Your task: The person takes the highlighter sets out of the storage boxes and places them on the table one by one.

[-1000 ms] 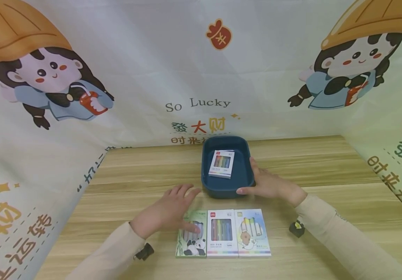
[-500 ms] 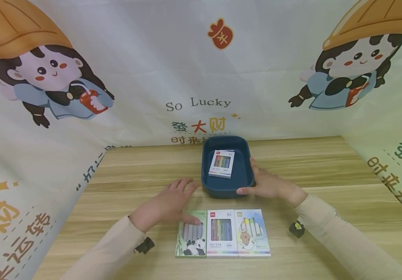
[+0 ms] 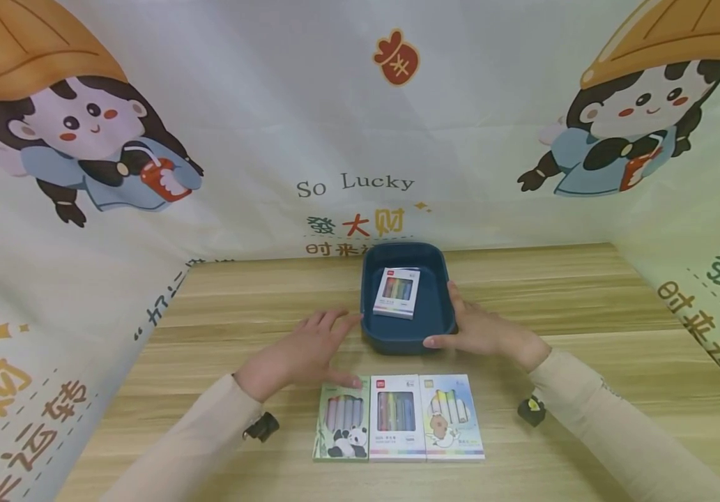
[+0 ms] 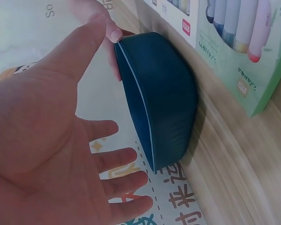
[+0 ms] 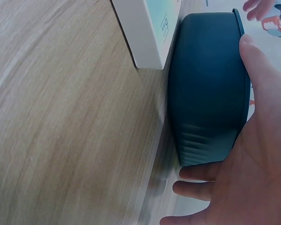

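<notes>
Remotely, on the head view, I am watching the right hand [image 3: 485, 331] bracing a navy bin [image 3: 435, 300], presumably steadying it, a boxed marker set [image 3: 397, 293] lying inside; the left hand [image 3: 306, 348] is spreading wide, gripping nothing, alongside. The left wrist view is cropping the panda-printed marker box [image 4: 250, 70]. The right wrist view is showing a straight-fingered touch, the bin's interior hidden.

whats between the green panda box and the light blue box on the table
A white box lies between the green panda box and the light blue box, all three side by side; the head view shows it.
</notes>
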`<act>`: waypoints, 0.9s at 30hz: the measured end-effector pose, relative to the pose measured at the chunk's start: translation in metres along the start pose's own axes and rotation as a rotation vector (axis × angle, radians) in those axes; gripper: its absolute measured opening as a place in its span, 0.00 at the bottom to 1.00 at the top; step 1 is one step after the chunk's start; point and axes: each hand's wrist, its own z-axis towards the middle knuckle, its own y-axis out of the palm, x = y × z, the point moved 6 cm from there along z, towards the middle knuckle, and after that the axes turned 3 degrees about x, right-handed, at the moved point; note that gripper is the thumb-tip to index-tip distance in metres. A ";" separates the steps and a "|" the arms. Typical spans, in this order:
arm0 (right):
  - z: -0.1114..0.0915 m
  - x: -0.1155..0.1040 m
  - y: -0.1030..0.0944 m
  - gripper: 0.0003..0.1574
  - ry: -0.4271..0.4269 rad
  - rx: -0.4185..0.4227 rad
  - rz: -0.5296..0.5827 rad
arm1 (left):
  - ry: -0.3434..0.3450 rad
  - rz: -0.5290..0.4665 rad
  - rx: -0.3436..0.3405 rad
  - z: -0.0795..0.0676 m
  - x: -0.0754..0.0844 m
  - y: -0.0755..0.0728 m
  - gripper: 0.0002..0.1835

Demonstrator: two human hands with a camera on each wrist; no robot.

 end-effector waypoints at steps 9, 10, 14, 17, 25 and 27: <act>0.001 0.001 0.001 0.82 0.004 -0.002 0.015 | 0.025 -0.024 0.000 0.006 0.000 -0.006 0.56; 0.002 0.001 0.001 0.82 0.004 -0.001 0.017 | 0.028 -0.025 0.001 0.007 0.000 -0.006 0.56; 0.003 0.002 0.002 0.83 0.004 0.003 0.031 | 0.029 -0.014 -0.004 0.010 0.000 -0.007 0.56; 0.003 0.003 0.002 0.83 0.002 0.003 0.030 | 0.027 -0.015 -0.005 0.012 -0.001 -0.006 0.56; 0.003 0.004 0.003 0.83 0.003 0.005 0.016 | 0.028 -0.012 0.002 0.023 -0.002 -0.006 0.56; 0.003 0.004 0.003 0.83 0.000 0.004 0.019 | 0.032 -0.015 0.006 0.026 -0.001 -0.007 0.56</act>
